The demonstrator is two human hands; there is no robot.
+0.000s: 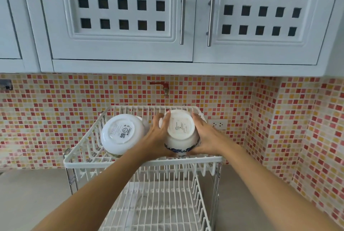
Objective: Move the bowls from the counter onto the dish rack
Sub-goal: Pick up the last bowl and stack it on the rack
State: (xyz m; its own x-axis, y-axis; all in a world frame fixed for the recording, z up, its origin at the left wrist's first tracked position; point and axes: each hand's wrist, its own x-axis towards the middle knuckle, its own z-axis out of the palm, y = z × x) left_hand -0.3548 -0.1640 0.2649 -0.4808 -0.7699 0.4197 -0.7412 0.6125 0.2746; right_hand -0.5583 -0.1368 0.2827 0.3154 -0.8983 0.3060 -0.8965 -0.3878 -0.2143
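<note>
Both hands (pixel 158 134) clasp upturned bowl (pixel 180 134); base print unreadable.

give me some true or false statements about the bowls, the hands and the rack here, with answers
1. Both hands are on the same bowl. True: the left hand and the right hand hold the blue-patterned bowl from either side.
2. That bowl sits right side up. False: its base faces the camera, so it is upside down or tipped over.
3. A second bowl is already in the rack's upper tier. True: the white bowl with a label lies to the left of it in the dish rack.
4. The lower tier holds plates. False: no dishes are visible in the lower tier.
5. The cabinet doors above are open. False: the cabinet doors are shut.
</note>
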